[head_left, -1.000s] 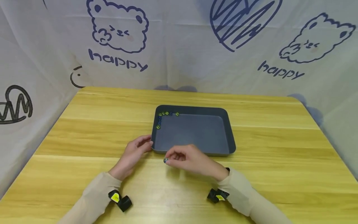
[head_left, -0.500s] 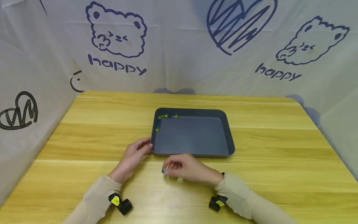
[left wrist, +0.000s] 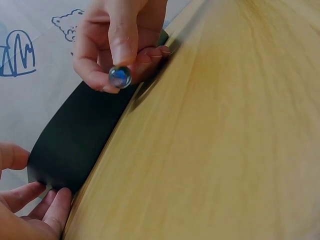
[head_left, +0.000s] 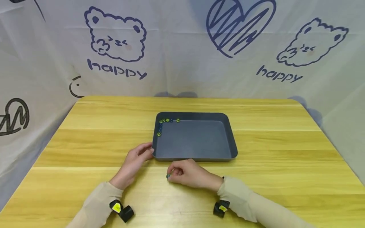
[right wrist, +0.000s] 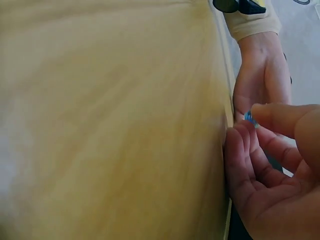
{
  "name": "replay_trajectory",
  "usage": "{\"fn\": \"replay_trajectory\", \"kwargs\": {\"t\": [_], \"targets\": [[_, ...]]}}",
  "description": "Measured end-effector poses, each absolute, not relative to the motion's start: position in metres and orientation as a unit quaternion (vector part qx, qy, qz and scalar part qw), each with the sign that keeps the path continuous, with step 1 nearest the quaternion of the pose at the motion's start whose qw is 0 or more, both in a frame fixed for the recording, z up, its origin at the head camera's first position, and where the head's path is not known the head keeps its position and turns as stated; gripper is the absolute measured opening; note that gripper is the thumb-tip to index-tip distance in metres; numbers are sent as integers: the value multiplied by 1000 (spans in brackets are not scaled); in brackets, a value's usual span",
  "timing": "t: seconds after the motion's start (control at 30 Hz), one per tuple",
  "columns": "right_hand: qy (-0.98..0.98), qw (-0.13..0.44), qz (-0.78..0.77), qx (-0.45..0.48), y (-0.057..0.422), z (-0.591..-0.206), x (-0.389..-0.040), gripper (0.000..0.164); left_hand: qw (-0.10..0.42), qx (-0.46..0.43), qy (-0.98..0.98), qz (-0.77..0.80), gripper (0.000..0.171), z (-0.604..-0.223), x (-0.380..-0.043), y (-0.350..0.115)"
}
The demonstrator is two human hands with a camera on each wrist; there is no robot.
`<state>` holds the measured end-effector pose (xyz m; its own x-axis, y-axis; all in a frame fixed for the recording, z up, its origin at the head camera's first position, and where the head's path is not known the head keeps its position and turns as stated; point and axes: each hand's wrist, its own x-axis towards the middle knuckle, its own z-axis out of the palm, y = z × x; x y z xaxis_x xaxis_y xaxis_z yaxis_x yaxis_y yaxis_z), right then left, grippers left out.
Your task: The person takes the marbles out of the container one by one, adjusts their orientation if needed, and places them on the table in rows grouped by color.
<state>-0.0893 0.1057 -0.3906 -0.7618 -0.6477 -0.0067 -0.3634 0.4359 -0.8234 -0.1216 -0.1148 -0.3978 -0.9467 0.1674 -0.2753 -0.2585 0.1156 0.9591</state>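
Observation:
My right hand (head_left: 191, 173) pinches a clear glass marble (left wrist: 120, 77) with blue in it between thumb and index finger. It holds the marble low in front of the tray's near wall, and the other fingers are curled. My left hand (head_left: 137, 161) rests beside the dark grey rectangular tray (head_left: 196, 142), its fingertips touching the outside of the front left corner. In the left wrist view those fingertips (left wrist: 59, 205) lie against the dark wall. Inside the tray, several yellow-green marbles (head_left: 159, 134) and blue marbles (head_left: 160, 127) line the left and back walls, meeting in the back left corner.
The tray stands on a wood-grain table (head_left: 271, 152). White cloth (head_left: 182, 63) with drawn bears, a heart and lettering hangs behind and at the sides. Black wrist cameras (head_left: 122, 211) are strapped over both sleeves.
My right hand has drawn back from the tray's near wall toward me, still pinching the marble. The left hand stays at the corner. The head view has shifted slightly.

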Motion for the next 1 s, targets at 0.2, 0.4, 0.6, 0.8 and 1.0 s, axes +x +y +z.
{"fn": "replay_trajectory", "kwargs": {"t": [0.2,0.4,0.6,0.8,1.0], "targets": [[849,152,-408,-301,101,-391,-89,8,159,-35,729,664,46,-400,-120,-115],[852,152,-403,-297,100,-391,-88,7,159,-35,730,664,46,-401,-120,-115],[854,144,-397,-304,100,-390,-87,7,158,-35,730,664,46,-400,-120,-114],[857,143,-393,-302,101,-391,-88,6,156,-34,731,663,46,-399,-121,-113],[856,141,-393,-304,100,-392,-88,6,156,-34,732,662,46,-399,-120,-113]]}}
